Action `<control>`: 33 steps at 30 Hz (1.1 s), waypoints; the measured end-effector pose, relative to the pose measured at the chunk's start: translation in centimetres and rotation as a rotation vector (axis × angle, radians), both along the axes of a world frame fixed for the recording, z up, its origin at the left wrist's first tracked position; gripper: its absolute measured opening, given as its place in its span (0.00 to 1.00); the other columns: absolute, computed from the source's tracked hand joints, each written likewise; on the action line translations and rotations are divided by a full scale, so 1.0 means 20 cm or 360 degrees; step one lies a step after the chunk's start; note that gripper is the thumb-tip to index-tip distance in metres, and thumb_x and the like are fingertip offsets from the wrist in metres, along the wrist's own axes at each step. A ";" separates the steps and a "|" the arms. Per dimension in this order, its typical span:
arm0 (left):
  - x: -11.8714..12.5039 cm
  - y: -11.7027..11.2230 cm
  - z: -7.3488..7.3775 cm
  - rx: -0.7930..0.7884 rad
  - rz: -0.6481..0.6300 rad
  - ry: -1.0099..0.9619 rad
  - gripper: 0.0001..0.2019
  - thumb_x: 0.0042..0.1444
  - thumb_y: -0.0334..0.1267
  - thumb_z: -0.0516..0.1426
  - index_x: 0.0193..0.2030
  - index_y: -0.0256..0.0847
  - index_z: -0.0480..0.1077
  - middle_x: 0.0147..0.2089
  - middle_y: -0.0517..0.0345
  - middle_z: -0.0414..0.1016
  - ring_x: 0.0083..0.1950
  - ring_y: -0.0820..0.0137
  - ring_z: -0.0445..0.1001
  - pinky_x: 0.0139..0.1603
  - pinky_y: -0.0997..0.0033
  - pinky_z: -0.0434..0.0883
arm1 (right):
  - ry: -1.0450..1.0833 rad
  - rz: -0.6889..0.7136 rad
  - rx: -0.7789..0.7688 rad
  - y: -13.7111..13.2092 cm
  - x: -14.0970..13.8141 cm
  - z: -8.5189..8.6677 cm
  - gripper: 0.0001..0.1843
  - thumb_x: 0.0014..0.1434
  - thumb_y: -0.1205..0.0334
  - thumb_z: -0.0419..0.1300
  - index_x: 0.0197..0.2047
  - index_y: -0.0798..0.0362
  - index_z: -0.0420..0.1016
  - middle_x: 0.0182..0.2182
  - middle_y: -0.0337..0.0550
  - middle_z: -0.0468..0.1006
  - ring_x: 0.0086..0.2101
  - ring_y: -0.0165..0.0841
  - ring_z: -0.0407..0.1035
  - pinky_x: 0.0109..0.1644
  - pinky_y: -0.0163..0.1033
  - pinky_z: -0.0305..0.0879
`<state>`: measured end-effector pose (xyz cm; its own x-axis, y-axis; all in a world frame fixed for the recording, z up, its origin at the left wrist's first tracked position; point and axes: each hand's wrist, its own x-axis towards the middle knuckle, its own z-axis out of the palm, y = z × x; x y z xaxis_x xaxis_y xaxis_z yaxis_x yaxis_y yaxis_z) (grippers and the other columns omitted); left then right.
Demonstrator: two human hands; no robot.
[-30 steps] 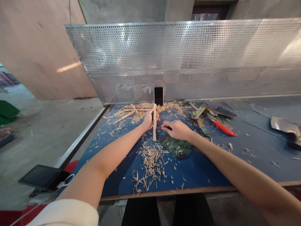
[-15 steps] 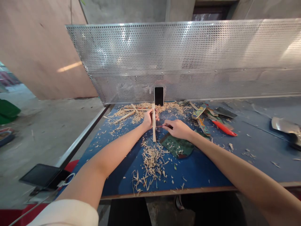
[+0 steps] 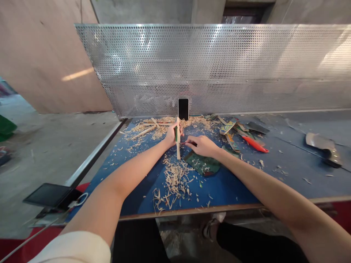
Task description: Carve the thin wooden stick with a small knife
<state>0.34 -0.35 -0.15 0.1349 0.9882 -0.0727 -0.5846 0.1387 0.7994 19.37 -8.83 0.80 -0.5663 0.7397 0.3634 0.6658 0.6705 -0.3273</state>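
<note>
My left hand [image 3: 170, 136] is closed around the upper half of a pale wooden strip [image 3: 178, 146], which stands nearly upright over the table. A green face shows along the strip's left side. Just right of it, my right hand [image 3: 204, 145] grips a small carving knife [image 3: 194, 143] with a dark handle; its thin tip reaches the strip's lower half, though contact is hard to make out. Beneath my right hand lies a dark green flat piece [image 3: 205, 165] strewn with chips. Curled wood shavings [image 3: 175, 175] are heaped below the strip.
A phone [image 3: 183, 109] leans on the perforated metal screen [image 3: 164, 69] behind more shavings and loose sticks [image 3: 144, 132]. To the right lie painted wood pieces [image 3: 229, 128], a red-handled tool [image 3: 255, 144] and a curved metal piece [image 3: 320, 142]. A dark tablet-like screen [image 3: 48, 195] sits lower left.
The wooden strip has turned in my left hand, so its green face now shows. My right hand stays close beside it with the knife. The whole view has shifted slightly.
</note>
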 end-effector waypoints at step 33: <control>-0.03 -0.07 0.06 0.0057 -0.0336 0.0133 0.15 0.74 0.46 0.55 0.35 0.43 0.68 0.18 0.67 0.58 0.16 0.72 0.60 0.24 0.72 0.69 | 0.0088 0.0207 0.0367 -0.04 0.02 -0.05 0.15 0.80 0.54 0.54 0.53 0.48 0.82 0.42 0.44 0.90 0.38 0.36 0.84 0.41 0.40 0.70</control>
<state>-0.21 -1.77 1.11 0.3337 0.9409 -0.0575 -0.4775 0.2213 0.8503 19.73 -9.66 -0.15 -0.6260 0.5562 0.5467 0.5545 0.8103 -0.1894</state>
